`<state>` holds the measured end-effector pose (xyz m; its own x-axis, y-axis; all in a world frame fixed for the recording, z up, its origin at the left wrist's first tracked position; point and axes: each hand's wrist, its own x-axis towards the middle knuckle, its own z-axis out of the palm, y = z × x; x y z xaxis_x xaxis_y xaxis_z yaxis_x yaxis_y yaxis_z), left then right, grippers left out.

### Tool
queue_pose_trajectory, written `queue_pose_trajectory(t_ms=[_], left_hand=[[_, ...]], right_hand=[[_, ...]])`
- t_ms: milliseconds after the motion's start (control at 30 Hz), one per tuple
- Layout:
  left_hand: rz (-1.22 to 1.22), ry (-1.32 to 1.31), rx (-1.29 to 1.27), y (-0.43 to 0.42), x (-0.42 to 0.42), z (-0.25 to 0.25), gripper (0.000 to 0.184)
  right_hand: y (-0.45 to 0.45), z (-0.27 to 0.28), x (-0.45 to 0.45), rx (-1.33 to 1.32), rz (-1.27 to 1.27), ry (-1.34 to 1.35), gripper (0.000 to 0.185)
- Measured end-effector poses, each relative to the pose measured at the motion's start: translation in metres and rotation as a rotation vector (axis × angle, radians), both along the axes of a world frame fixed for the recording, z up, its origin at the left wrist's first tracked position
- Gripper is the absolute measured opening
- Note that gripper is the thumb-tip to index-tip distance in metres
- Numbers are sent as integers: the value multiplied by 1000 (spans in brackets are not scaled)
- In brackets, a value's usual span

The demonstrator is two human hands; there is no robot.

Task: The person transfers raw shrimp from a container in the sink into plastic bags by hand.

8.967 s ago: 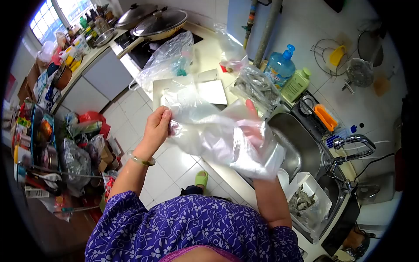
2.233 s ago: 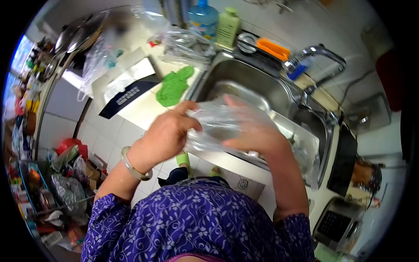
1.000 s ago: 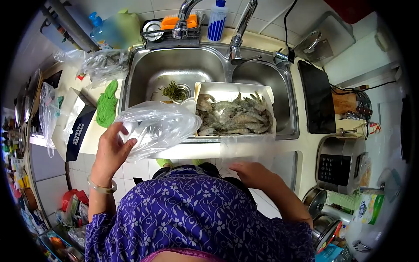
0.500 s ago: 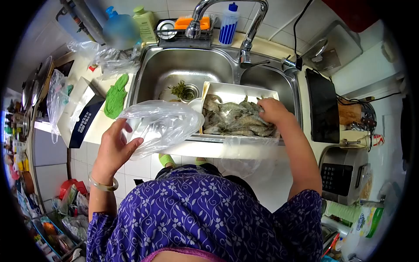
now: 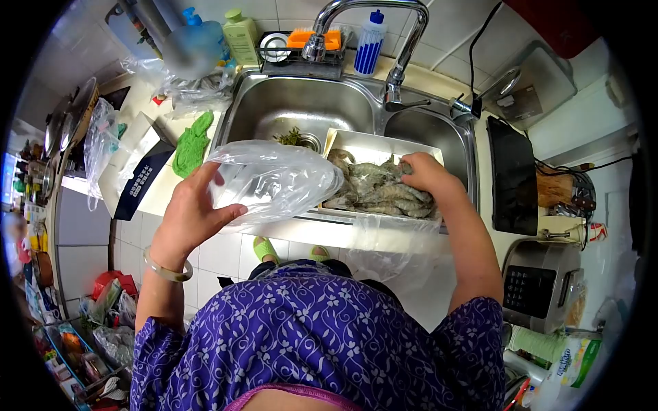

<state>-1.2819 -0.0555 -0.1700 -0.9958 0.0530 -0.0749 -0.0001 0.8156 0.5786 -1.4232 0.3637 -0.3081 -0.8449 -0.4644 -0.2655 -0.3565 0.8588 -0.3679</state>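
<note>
My left hand (image 5: 195,216) holds a clear plastic bag (image 5: 277,181) by its mouth, thumb and fingers apart so that the mouth stays spread. The bag's closed end reaches over the left end of a shallow white box (image 5: 391,143). Grey raw shrimp (image 5: 377,188) lie heaped in that box, which rests across the front of the sink. At the box's right end, the bent fingers of my right hand (image 5: 428,175) grip at the shrimp; the fingertips are partly hidden. Another clear plastic sheet or bag (image 5: 384,240) hangs below the box over the counter's front edge.
Green scraps (image 5: 291,137) lie by the drain of the steel double sink (image 5: 301,103). A faucet (image 5: 397,82) arches over it. On the left counter are a green cloth (image 5: 193,147) and an opened dark-and-white carton (image 5: 140,178). A black flat panel (image 5: 506,178) lies at right.
The view has shifted a little. My left hand and the plastic bag have moved right, closer to the shrimp. My right hand stays at the right end of the box.
</note>
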Motion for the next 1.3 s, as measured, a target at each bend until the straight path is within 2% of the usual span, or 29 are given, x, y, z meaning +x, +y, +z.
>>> queue_pose_trajectory(t_ms=[67, 133, 167, 267, 333, 367, 433, 467, 500, 533, 567, 633, 667, 767, 833, 900, 933, 1033, 1100, 1133, 1200, 1233, 1267, 1300], left_hand=[[-27, 6, -25, 5, -5, 7, 65], [-45, 18, -52, 11, -11, 10, 68], [-96, 56, -86, 13, -13, 12, 71], [-159, 72, -127, 18, -27, 13, 78], [-217, 79, -126, 22, -35, 17, 79], [-239, 48, -122, 25, -40, 21, 79], [-266, 84, -140, 32, -45, 24, 79], [-298, 118, -151, 37, -48, 25, 79], [-318, 142, -137, 41, -49, 26, 79], [-324, 150, -137, 46, -49, 27, 79], [-340, 165, -124, 49, -49, 28, 80], [-355, 177, -102, 53, -48, 31, 79], [-356, 186, -104, 54, -49, 32, 79], [-376, 222, -42, 55, -47, 30, 77], [-391, 211, 17, 54, -46, 33, 76], [-395, 270, 49, 48, -46, 28, 75], [-299, 309, -70, 44, -42, 31, 76], [-190, 159, -45, 27, -37, 44, 76], [-147, 47, -11, 24, -35, 41, 73], [-157, 44, -7, 25, -33, 38, 73], [-187, 53, 79, 30, -33, 32, 69], [-233, 245, -11, 28, -34, 19, 64], [-234, 239, -12, 24, -32, 15, 64], [-244, 269, -5, 19, -30, 12, 63]], right_hand=[[6, 10, 5, -44, 28, 110, 39], [4, 46, 8, -128, -325, -69, 33], [8, 50, 11, -134, -316, -66, 33], [8, 71, 32, -821, -526, 153, 35], [-3, 103, 49, -1043, -513, 174, 34], [-18, 121, 60, -1051, -505, 176, 34], [-69, 148, 87, -1502, -455, 304, 30], [-88, 151, 96, -1562, -425, 251, 28], [-104, 144, 99, -1533, -352, 330, 30], [-125, 147, 111, -1489, -421, 248, 31], [-145, 139, 111, -1432, -386, 375, 31], [-164, 128, 102, -884, -98, 931, 33], [-170, 120, 99, -711, 11, 991, 37], [-189, 101, 86, -578, 94, 986, 35], [-199, 96, 78, -428, 238, 854, 26], [-214, 92, 64, -450, 301, 824, 17], [-222, 85, 56, -427, 299, 774, 16], [-240, 86, 38, -368, 294, 782, 16], [-254, 99, 39, -161, 353, 309, 26], [-263, 100, 42, -156, 343, 305, 26], [-281, 103, 45, 98, 484, 399, 28], [-296, 63, 32, -27, 490, 418, 12], [-296, 69, 36, -31, 488, 413, 12], [-298, 75, 40, 124, 564, 340, 21]])
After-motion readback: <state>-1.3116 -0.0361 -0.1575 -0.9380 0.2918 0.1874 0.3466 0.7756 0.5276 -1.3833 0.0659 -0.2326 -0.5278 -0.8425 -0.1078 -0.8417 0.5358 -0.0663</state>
